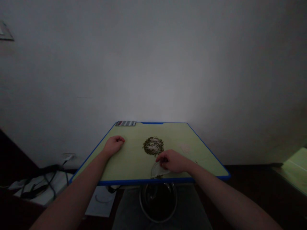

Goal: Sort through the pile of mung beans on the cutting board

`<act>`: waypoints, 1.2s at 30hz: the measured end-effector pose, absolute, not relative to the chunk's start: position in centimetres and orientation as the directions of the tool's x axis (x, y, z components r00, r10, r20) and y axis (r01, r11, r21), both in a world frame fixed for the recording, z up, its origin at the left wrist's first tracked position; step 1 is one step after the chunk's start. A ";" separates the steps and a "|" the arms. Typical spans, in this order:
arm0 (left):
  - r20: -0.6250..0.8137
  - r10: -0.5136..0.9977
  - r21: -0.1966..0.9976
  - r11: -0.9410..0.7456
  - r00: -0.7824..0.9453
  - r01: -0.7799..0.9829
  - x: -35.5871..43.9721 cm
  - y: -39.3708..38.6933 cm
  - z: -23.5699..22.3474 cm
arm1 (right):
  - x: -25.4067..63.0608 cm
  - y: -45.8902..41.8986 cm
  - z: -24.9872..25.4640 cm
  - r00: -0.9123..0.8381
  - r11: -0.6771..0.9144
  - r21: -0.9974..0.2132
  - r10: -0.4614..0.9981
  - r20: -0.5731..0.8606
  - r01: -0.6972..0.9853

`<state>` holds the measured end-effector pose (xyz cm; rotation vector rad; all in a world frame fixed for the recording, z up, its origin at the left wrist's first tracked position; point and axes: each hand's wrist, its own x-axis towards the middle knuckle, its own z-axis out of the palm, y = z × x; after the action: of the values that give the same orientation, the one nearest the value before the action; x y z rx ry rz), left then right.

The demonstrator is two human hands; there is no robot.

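A pile of small dark green beans mixed with white grains [153, 145] lies mid-table. My right hand [174, 160] is just in front of it, fingers closed on a clear, curved plastic piece [155, 170]. Its exact kind is hard to make out, since the hand covers part of it. Several dark beans [158, 176] lie by the plastic at the front edge. Below that edge, a round metal bowl [158, 220] sits between my legs; its contents are dark. My left hand [114, 145] rests on the left of the table, loosely curled with nothing visible in it.
The pale yellow-green table [129, 169] has a blue rim and stands against a grey wall. A phone [126, 123] lies at its back left corner. White grains [184, 147] are spread thinly at right. Black cables [48, 179] lie at lower left.
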<state>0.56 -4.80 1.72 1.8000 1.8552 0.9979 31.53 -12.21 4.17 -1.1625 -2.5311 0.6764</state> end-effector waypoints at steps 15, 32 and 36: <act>0.194 0.972 0.705 -0.044 -0.133 0.708 1.0 -5.2 2.2 | 34.1 -13.2 2.8 -0.526 0.324 -0.744 0.850 -0.043 0.585; 0.203 0.971 0.692 -0.052 -0.124 0.720 0.8 -5.1 2.1 | 31.8 -14.3 2.8 -0.555 0.424 -0.710 0.830 0.057 0.562; 0.193 0.974 0.692 -0.050 -0.118 0.720 0.7 -4.9 2.0 | 34.0 -14.9 2.4 -0.430 0.341 -0.751 0.899 0.085 0.566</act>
<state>0.73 -4.94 2.02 1.7971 1.8716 0.9689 34.04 -14.91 2.43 -1.2778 -2.1173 0.8947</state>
